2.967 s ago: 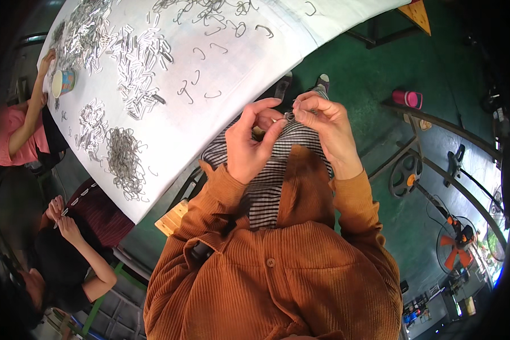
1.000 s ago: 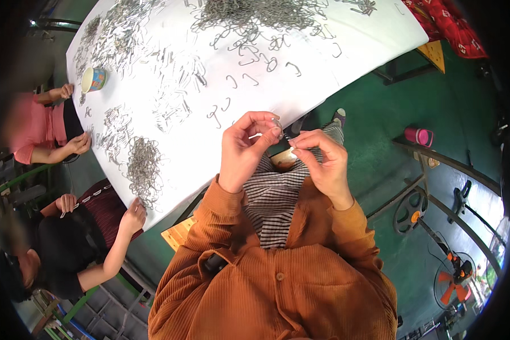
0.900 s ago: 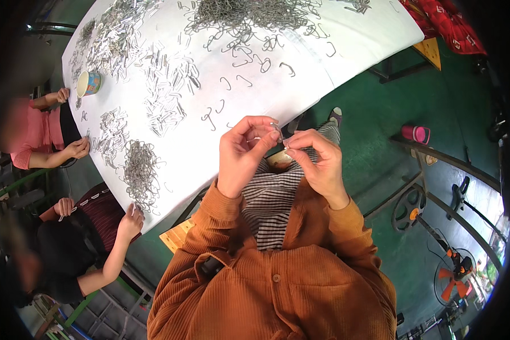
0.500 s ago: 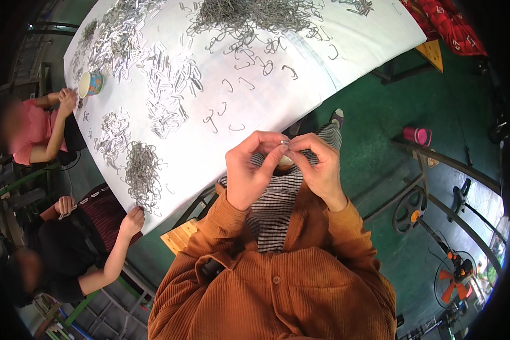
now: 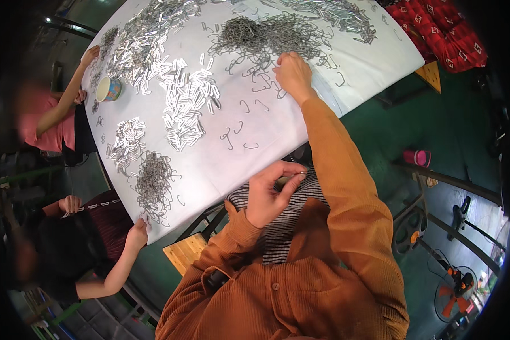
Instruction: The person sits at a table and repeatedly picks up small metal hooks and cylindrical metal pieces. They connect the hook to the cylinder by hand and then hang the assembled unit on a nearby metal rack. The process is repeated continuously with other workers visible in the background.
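My left hand (image 5: 273, 191) is closed in a pinch above my lap, just off the table's near edge. Between its thumb and forefinger shows the tip of a small shiny metal piece (image 5: 304, 173); the rest is hidden. My right arm stretches out over the white-covered table (image 5: 209, 170). At the near edge of a large heap of bent grey wire hooks (image 5: 241, 35), my right hand (image 5: 294, 75) has its fingers curled down. What those fingers grip, if anything, is hidden. Several loose wire hooks (image 5: 244, 106) lie on the cloth between the heap and me.
Silvery flat metal pieces (image 5: 184, 107) spread left of the heap. A smaller wire pile (image 5: 154, 180) lies near the left edge, below a paper cup (image 5: 108, 89). Two people sit along the left side, one person's hand (image 5: 137, 233) touching that pile. A wooden stool (image 5: 185, 253) stands below.
My right hand has left my left hand and reached forward to the wire heap. My left hand keeps its pinch above my lap. The person in pink has stretched one arm farther up the table.
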`<state>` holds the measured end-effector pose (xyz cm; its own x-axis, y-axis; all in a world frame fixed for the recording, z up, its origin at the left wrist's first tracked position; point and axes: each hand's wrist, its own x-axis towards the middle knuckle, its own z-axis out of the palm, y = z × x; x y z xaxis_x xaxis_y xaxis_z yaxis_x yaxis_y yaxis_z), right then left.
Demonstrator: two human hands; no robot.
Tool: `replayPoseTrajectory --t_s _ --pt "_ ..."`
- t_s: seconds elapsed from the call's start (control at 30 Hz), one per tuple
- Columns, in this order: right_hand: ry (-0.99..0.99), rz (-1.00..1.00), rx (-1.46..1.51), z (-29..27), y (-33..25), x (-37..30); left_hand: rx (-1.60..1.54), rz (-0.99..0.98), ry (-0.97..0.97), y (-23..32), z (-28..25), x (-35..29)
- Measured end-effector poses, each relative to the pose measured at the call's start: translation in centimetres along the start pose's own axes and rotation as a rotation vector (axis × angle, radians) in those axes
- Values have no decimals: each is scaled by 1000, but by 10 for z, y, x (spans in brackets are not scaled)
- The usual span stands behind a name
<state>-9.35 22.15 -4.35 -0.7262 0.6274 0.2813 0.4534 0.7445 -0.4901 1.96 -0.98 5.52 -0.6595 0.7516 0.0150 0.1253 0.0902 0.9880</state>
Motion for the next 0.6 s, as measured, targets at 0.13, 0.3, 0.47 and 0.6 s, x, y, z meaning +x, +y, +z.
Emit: replayPoseTrajectory --t_s 0.13,0.3,0.47,0.6 --pt "-371 77 -128 -8 -17 18 -1 34 16 -7 0 -4" --pt "-364 -27 -128 -23 -17 13 -49 4 5 -9 1 -8" --pt "-236 -144 -109 -17 -5 2 -38 -18 -34 -9 -2 -5" --pt "-198 -49 -67 -37 -5 14 -51 -16 -31 -11 -5 -5"
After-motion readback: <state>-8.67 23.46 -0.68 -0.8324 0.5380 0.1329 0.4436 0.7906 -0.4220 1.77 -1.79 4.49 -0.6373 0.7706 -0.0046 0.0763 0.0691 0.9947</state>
